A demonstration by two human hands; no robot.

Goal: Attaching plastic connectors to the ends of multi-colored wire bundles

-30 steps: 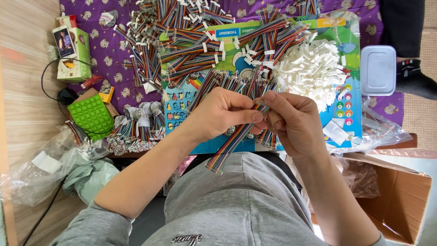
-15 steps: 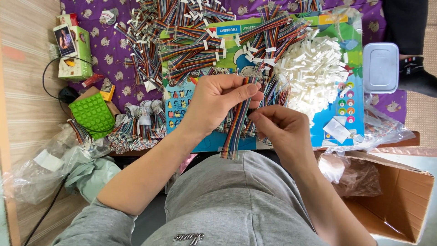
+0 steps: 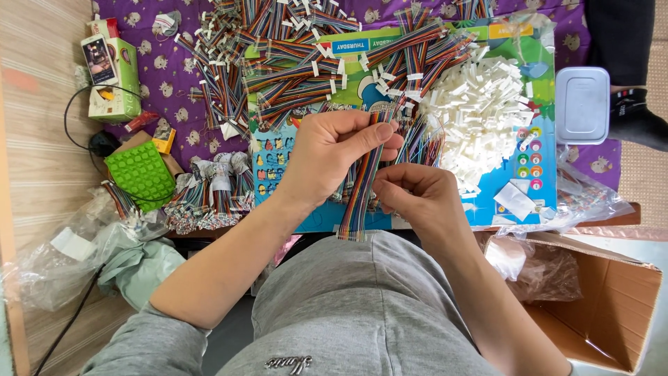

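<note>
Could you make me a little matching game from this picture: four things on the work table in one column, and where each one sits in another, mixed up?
Things:
1. Heap of small white plastic connectors
2. Bright green bumpy silicone mat
3. Pale grey lidded plastic box
4. Flat rainbow-coloured ribbon cable strip

Places:
A. Held between both hands
B. Far right, on the purple cloth
C. Left side, beside a black cord
D. On the colourful board, right of the hands

Pairs: 1-D, 2-C, 3-B, 4-A

Two hands [image 3: 334,157], one lidded box [image 3: 582,104], one carton [image 3: 605,299].
</note>
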